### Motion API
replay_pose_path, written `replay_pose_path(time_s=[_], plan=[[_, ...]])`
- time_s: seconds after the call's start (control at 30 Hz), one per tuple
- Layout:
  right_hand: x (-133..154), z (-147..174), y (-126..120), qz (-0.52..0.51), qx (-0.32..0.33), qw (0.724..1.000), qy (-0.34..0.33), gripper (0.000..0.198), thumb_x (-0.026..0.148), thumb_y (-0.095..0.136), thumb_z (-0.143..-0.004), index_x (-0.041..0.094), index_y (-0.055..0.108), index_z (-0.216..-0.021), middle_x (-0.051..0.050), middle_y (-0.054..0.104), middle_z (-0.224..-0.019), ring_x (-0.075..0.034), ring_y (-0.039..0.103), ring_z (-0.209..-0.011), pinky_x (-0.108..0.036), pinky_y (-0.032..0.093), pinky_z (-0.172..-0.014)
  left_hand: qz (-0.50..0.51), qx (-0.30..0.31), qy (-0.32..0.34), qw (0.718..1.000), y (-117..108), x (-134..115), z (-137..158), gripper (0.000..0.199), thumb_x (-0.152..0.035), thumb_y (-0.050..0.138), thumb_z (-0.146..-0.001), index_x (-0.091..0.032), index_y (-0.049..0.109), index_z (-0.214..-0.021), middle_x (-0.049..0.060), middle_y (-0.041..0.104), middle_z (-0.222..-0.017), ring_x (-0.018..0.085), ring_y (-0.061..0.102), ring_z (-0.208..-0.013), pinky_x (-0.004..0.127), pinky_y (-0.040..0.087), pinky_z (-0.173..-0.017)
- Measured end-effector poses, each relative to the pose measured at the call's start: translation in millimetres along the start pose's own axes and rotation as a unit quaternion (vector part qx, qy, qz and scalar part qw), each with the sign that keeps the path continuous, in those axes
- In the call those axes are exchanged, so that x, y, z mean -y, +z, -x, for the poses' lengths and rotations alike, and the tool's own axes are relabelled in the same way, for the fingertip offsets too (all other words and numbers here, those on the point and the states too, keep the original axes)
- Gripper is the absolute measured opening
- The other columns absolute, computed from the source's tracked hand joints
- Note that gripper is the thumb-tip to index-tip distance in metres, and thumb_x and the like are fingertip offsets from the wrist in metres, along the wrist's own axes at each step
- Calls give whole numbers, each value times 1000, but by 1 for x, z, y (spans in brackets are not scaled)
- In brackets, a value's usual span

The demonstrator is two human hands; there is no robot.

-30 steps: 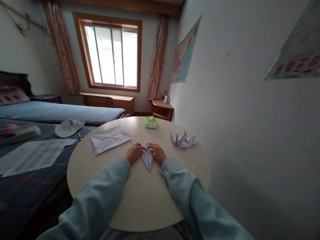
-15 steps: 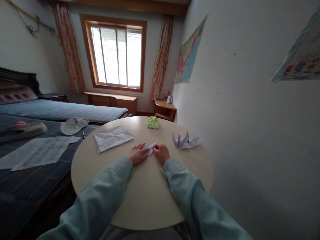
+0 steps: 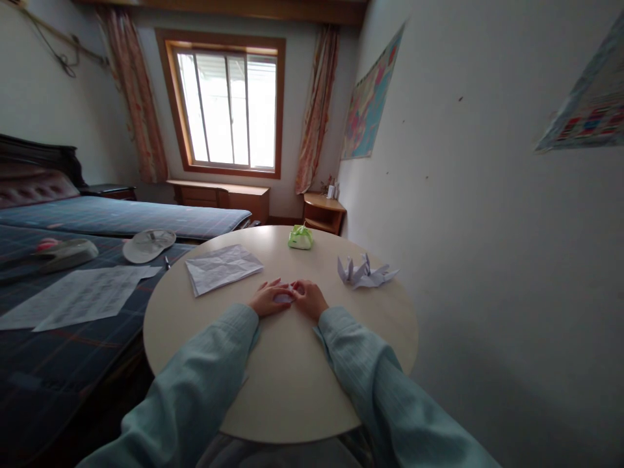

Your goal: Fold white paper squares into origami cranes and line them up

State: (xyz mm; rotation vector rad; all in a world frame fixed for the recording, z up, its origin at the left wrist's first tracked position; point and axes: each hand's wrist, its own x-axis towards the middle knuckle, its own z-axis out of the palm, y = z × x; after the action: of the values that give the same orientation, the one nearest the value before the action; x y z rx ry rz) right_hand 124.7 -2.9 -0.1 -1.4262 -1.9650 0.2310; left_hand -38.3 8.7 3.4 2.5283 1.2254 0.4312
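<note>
A small piece of folded white paper lies on the round table, mostly covered by my hands. My left hand holds its left side down, with the fingers over the far edge and the thumb on the near side. From the right, my right hand pinches the paper with curled fingers, its fingertips touching those of the left. Several folded paper cranes stand to the right. Off to the left lies a stack of creased white sheets.
A green tissue pack sits at the table's far edge. To the left, a bed holds printed sheets, a white cap and a pen. The white wall runs close along the right side.
My right hand has moved slightly left, closing the gap to my left hand. The paper's right tip, visible before, is now covered by the fingers. The view has shifted slightly.
</note>
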Motion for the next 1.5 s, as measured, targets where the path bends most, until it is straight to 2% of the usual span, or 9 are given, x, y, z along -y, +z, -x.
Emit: replay_pose_path(time_s=[0.13,0.23,0.33,0.47,0.7,0.87,1.23,1.37,1.5], plan=[[0,0,0,12,29,999,7,9,20,52,-70,17,59,-74,-5,63,-87,-13,54,-84,-24,38,-78,-10,-57,-12,998,1,2,0,30,-43,48,-72,-35,58,-100,-2,49,-122,21,27,-124,47,13,-101],[0,0,-1,29,31,999,16,11,20,51,-71,17,60,-76,-5,62,-89,-13,53,-88,-24,37,-80,13,-98,-8,995,2,6,-2,26,-39,44,-77,-31,62,-94,-1,57,-112,18,41,-114,38,26,-97],[1,0,-4,45,30,998,26,12,22,51,-71,17,60,-77,-5,63,-87,-14,53,-87,-24,37,-78,21,-133,-26,991,2,9,-3,30,-38,38,-80,-26,64,-90,1,64,-96,15,56,-91,27,40,-80],[2,0,-6,49,25,998,21,15,29,54,-71,16,60,-76,-5,62,-80,-13,54,-78,-23,38,-72,-15,-151,-68,986,0,9,-4,32,-37,37,-80,-23,65,-85,3,66,-79,15,58,-73,24,41,-65],[0,-1,-5,13,35,999,15,21,33,49,-76,15,61,-74,-4,61,-74,-11,54,-66,-21,38,-63,34,-176,-59,982,1,8,-4,22,-27,44,-77,-22,61,-91,0,64,-76,13,56,-69,22,41,-64],[-1,-1,-5,17,42,999,9,15,28,54,-72,15,61,-71,-4,60,-75,-9,53,-66,-21,39,-65,26,-162,-31,986,1,4,-3,19,-26,46,-75,-20,63,-77,1,61,-79,11,55,-70,22,42,-66],[-4,0,-4,51,15,998,29,15,26,58,-68,16,63,-77,-5,58,-82,-13,49,-82,-25,36,-79,28,-136,37,990,3,11,-6,18,-27,50,-74,-25,67,-81,0,62,-88,14,52,-87,26,40,-81],[-5,-1,-4,44,16,999,27,16,28,56,-70,16,63,-74,-5,59,-77,-12,51,-73,-23,37,-72,-21,-180,-4,983,2,14,-7,20,-18,49,-73,-24,68,-74,3,60,-85,15,51,-84,27,41,-80],[-3,-1,-3,15,28,999,9,18,29,52,-72,15,64,-69,-3,60,-69,-10,50,-61,-20,37,-61,8,-177,-41,983,1,11,-5,25,-14,44,-72,-22,67,-78,2,59,-82,12,54,-74,23,42,-73]])
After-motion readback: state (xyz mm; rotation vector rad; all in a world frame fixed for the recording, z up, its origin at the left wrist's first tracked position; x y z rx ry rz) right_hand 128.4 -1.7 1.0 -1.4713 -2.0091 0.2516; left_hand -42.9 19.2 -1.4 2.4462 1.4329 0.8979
